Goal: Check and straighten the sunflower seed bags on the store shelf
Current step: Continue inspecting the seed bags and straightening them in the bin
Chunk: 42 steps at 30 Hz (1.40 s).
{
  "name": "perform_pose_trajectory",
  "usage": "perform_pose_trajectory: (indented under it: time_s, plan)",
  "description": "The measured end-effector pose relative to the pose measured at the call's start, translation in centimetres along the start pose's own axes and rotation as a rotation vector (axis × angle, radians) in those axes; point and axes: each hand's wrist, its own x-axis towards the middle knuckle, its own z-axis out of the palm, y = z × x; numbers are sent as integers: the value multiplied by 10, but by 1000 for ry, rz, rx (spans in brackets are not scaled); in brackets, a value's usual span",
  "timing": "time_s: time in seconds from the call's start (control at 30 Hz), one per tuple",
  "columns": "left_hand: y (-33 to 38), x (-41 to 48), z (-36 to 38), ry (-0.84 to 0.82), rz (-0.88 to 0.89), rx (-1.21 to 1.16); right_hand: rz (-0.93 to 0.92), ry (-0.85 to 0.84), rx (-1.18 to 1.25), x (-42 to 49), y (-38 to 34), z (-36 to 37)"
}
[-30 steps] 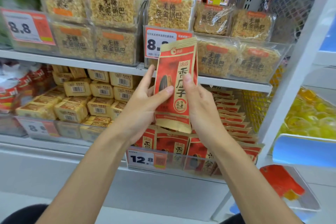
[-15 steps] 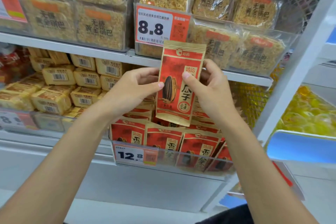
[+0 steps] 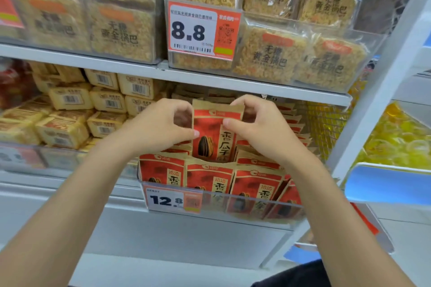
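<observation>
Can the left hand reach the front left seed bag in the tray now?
Probably yes, once it lets go: the left hand pinches the raised bag, close above the front left bag, whose top is uncovered.

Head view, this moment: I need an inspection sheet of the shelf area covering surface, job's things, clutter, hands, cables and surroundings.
Surface: clear-fronted bin on the lower shelf, with price tag reading 12.8.
Job's things: seed bag upright, label facing out, its lower end sunk behind the front row of matching bags.
Clutter: barcoded packs stacked at left; rice-crust packs on the shelf above.
Hands: left hand pinches the bag's left edge; right hand pinches its upper right part.
Cables: nothing seen.
Surroundings: white upright at right; yellow goods beyond it.
</observation>
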Motion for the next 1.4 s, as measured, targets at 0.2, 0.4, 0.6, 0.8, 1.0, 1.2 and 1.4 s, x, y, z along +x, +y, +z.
perform_pose_trajectory:
  time_s: [0.2,0.4,0.6,0.8,1.0,1.2,1.4]
  plan:
    - [8,12,1,-10,28,170,27,-107,-311,-6,1,5]
    - [1,13,3,-73,10,165,0,-157,-544,-2,-2,3]
    - [-6,11,0,-173,40,195,52,-116,-386,11,-4,-6]
    - [-4,10,4,-150,122,323,68,-402,-575,37,-15,-6]
    - [2,5,4,-167,48,282,69,-431,-750,41,-2,10]
    - [-2,0,-6,28,11,109,0,-250,-688,31,-6,-4]
    - [-1,-2,-16,119,55,-223,-134,-97,-459,19,-33,-22]
